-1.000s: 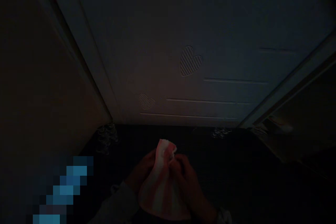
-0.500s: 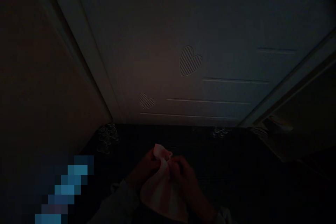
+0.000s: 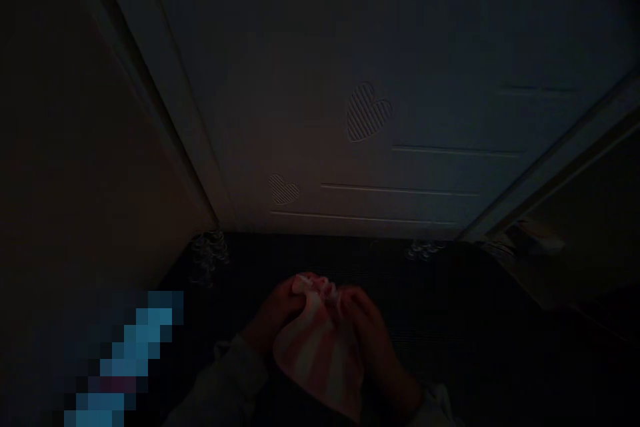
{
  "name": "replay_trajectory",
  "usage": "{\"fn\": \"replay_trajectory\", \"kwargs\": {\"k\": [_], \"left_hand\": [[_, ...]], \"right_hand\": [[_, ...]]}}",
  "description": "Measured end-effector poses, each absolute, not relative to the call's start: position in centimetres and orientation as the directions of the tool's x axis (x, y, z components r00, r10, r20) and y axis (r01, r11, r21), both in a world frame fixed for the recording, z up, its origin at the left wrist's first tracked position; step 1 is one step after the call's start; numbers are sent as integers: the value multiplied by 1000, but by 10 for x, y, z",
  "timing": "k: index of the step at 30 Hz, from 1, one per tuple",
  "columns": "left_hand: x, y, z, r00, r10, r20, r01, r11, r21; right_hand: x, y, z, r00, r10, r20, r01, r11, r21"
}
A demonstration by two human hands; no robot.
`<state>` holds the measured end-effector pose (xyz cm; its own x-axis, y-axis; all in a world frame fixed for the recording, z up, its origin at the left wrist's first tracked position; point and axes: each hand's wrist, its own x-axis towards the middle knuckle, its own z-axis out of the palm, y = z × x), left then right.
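Observation:
A pink-and-white striped cloth [image 3: 320, 353], its exact kind unclear in the dim light, hangs between my two hands at the bottom middle. Its upper edge is gathered into folds. My left hand [image 3: 280, 307] is closed on the gathered edge at the left, with the fingertips partly behind the fabric. On the other side my right hand [image 3: 365, 317] pinches the same edge, its fingers curled. Below the hands the cloth widens and drapes down. Both wrists come out of pale sleeves.
Ahead stands a white door [image 3: 300, 113] with carved hearts and lines. Dark flooring [image 3: 425, 320] lies below it. Clusters of shiny rings [image 3: 210, 253] sit at the door's left corner, with similar ones [image 3: 425, 250] at right. A pixelated bright strip [image 3: 125, 353] covers the lower left.
My hands have moved slightly apart, spreading the cloth's gathered top wider between them. My right hand has shifted a little to the right. The view has tilted slightly.

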<state>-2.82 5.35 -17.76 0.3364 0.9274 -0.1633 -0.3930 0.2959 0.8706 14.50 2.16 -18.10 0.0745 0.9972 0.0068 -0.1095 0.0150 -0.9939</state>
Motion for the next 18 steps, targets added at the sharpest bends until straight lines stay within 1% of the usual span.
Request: {"fn": "replay_trajectory", "kwargs": {"k": [5,8,14,18], "left_hand": [[-28,53,-178,347,930,-122,-371,255,893],[-28,52,-175,337,932,-132,-356,255,899],[-28,51,-170,328,931,-161,-328,272,905],[-26,49,-168,306,934,-182,-334,284,898]], "right_hand": [[142,20,-183,34,991,127,60,124,-990],[143,18,-183,27,984,177,177,169,-969],[144,9,-181,2,933,361,387,332,-861],[145,7,-177,-67,909,412,463,394,-794]]}}
